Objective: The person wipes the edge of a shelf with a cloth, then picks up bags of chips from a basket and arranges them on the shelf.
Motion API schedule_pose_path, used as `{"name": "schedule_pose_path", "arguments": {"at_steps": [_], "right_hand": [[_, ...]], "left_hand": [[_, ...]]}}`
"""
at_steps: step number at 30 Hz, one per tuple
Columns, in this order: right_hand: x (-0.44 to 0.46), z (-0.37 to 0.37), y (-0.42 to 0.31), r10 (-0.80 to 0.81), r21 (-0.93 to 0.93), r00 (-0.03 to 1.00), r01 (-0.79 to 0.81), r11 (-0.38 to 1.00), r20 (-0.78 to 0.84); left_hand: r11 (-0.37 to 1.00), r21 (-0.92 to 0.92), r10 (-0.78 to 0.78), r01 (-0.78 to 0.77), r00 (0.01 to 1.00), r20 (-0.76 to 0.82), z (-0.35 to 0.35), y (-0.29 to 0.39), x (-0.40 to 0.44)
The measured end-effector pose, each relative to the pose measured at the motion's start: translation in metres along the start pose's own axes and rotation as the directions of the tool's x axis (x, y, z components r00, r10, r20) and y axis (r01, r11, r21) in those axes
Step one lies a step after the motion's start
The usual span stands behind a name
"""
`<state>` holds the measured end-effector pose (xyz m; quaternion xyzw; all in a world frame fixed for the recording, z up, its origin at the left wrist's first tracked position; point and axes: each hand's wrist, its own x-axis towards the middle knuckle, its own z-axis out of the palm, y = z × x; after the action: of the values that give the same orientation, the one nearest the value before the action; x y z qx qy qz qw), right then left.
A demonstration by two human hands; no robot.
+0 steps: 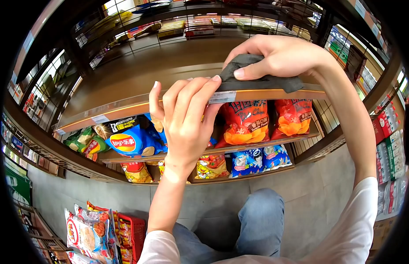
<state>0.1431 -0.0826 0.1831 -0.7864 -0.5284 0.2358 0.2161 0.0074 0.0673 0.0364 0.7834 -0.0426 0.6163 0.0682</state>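
Observation:
My right hand (275, 59) grips a dark grey cloth (286, 82), which lies over the front edge of a brown shelf (169, 57) and hangs a little over its rim. Close by on the left, my left hand (187, 114) is against the same edge, its fingers apart and pointing up, with nothing in them. Its fingertips are near a price label (222, 97) on the shelf's front strip. Directly below the edge are red chip bags (245, 123), partly behind the left hand.
Blue chip bags (128, 141) and green ones (88, 143) lie on the shelf below, with blue snack bags (247, 163) on the bottom one. A red basket (137, 237) with snack bags (88, 233) stands on the floor, lower left. Bottled packs (391, 154) are at the right.

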Motion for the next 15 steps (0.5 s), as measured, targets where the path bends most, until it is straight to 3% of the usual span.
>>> {"name": "schedule_pose_path", "arguments": {"at_steps": [6, 11, 15], "right_hand": [[-0.020, -0.006, 0.018, 0.068, 0.136, 0.997, -0.064, 0.989, -0.024], [-0.019, -0.007, 0.016, 0.086, 0.110, 0.996, -0.086, 0.990, -0.001], [-0.018, -0.005, 0.022, 0.003, 0.126, 1.000, -0.004, 0.992, 0.005]], "left_hand": [[0.999, -0.023, -0.034, 0.034, 0.999, 0.014, -0.002, 0.004, 0.002], [0.996, -0.026, -0.084, 0.085, 0.996, 0.031, 0.000, 0.021, 0.008], [0.996, -0.088, -0.016, 0.021, 0.998, 0.062, 0.018, 0.038, 0.011]]}}
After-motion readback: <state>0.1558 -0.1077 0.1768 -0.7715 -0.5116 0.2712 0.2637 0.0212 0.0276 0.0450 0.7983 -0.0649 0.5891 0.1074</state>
